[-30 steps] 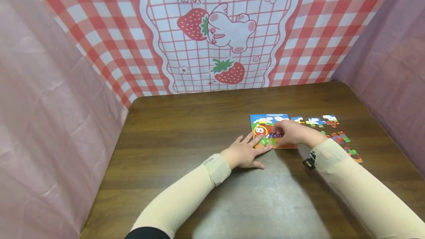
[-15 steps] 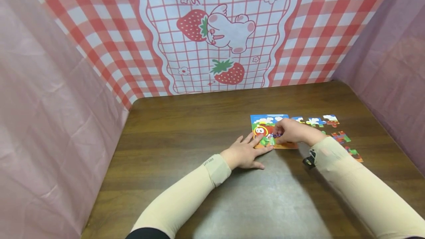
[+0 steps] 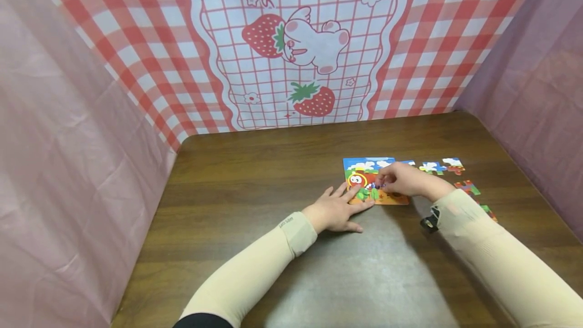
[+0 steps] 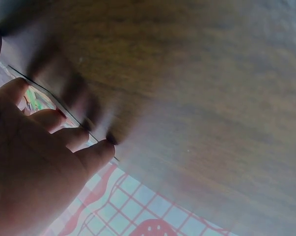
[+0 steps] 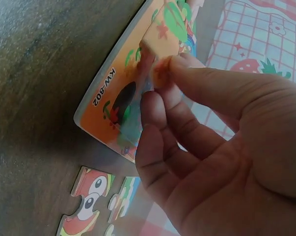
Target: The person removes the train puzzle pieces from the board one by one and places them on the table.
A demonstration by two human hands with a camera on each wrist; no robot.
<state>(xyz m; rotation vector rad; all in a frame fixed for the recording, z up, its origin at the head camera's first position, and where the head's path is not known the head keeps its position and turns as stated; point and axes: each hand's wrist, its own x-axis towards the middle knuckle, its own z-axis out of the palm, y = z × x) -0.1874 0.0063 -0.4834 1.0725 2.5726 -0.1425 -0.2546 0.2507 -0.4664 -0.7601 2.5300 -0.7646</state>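
A picture puzzle board (image 3: 395, 200) with a blue sky and an orange lower edge lies right of the table's middle. Spread fingers of my left hand (image 3: 336, 212) rest on the board's near left corner; in the left wrist view they lie along its edge. Over the board's right half, my right hand (image 3: 405, 180) pinches a small puzzle piece (image 5: 161, 74) between thumb and forefinger, most of it hidden by the fingertips. In the right wrist view, a piece with a green leaf and a star (image 5: 163, 30) sits on the board beyond the thumb.
Several loose puzzle pieces lie right of the board, among them a blue and white one (image 3: 431, 167), a cloud one (image 3: 453, 165) and one with cartoon eyes (image 5: 88, 199). A checked strawberry cloth (image 3: 291, 65) hangs behind the wooden table (image 3: 255, 176).
My right hand has shifted slightly right and up, showing more of the board's orange lower edge and covering more loose pieces. The left hand stays in place.
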